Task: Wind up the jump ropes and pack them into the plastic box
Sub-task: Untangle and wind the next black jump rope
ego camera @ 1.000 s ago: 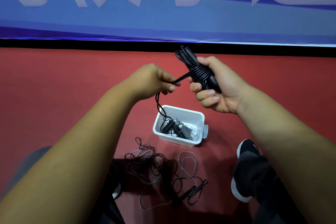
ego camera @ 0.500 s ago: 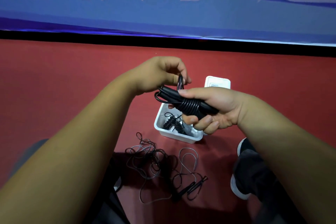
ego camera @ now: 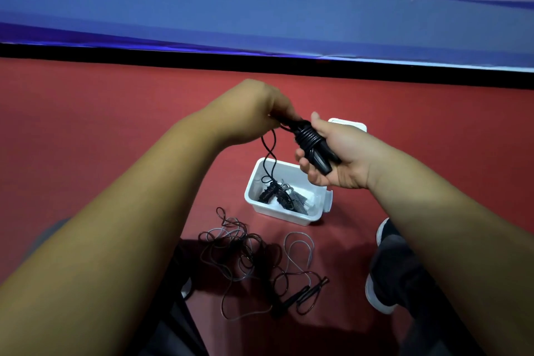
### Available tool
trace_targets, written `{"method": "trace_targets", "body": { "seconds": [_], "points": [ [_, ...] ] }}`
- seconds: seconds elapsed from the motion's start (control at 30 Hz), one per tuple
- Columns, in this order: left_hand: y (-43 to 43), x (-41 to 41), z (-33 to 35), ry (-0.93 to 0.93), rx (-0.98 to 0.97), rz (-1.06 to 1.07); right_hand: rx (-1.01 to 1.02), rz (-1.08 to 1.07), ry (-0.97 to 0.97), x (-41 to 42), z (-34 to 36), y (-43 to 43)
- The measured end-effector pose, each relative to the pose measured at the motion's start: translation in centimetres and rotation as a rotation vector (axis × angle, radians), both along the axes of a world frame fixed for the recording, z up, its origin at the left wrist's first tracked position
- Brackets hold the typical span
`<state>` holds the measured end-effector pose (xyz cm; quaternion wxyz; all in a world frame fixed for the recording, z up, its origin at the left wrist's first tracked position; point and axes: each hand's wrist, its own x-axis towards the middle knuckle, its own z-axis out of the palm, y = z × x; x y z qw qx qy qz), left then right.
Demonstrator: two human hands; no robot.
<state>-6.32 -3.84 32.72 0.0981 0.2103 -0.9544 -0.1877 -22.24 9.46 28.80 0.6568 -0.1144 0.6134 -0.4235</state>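
fingers (ego camera: 313, 179) of right hand (ego camera: 344, 159) grip black coiled plastic jump rope (ego camera: 307, 136) at its handles (ego camera: 322, 162); left hand (ego camera: 260, 113) pinches the likely springy tail (ego camera: 269, 150).

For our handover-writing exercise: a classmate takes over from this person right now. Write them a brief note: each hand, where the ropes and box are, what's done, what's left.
Left hand pinches the loose loop of the black rope; right hand grips its wound part, above the box.
Done: most of this rope is wound; a dark bundle lies in the box.
Left: wind in the loop, put this rope in the box, then wind the tangled rope on the floor. The lid lies behind the box.
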Motion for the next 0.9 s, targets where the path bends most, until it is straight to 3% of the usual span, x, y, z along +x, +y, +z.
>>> {"method": "trace_targets", "body": {
  "seconds": [0.23,0.43,0.67,0.9],
  "points": [
    [0.8,-1.0,-0.4,-0.122,0.061,0.228,-0.116,-0.157,-0.046,0.7,0.2,-0.7],
    [0.4,-0.6,-1.5,-0.029,0.120,0.331,-0.187,-0.175,-0.069,0.5,1.5,-1.2],
    [0.2,0.7,-0.2,0.249,0.370,0.224,-0.238,-0.202,-0.070,0.7,2.7,-2.0],
    [-0.5,2.6,0.4,0.194,0.598,0.055,-0.282,-0.106,-0.084,0.2,3.5,-1.7]
  ]
}}
